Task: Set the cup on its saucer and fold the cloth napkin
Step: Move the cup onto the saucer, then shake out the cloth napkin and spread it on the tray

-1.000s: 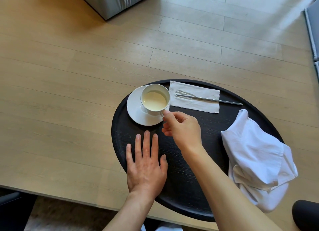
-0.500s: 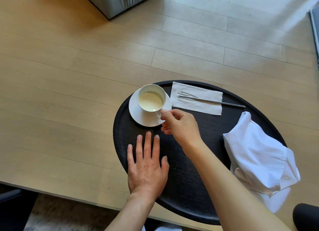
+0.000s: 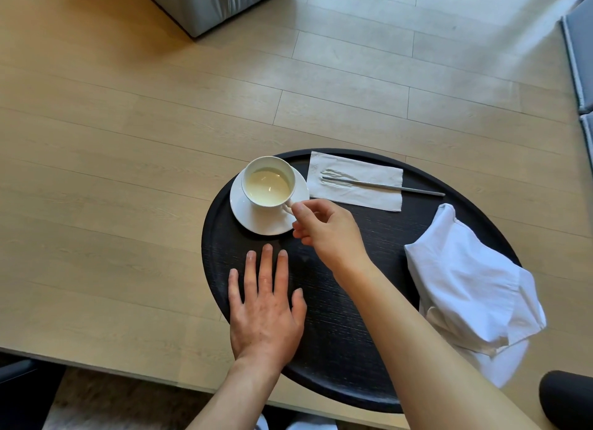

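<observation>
Right hand (image 3: 327, 230) reaches forward, fingers (image 3: 300, 208) pinching the cup (image 3: 269, 182) handle. Left hand (image 3: 266, 307) lies flat, fingers spread, on the tray (image 3: 340, 349)

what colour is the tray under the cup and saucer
Black, with a faint wood grain. The head view shows the tray best, on its bare part near the hands.

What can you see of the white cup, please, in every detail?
The cup is white, glossy like porcelain, round, and holds pale yellowish liquid. It stands upright on the white saucer, toward its far-left side, on the black tray. Its small handle points toward the right hand, whose fingertips pinch it.
</observation>
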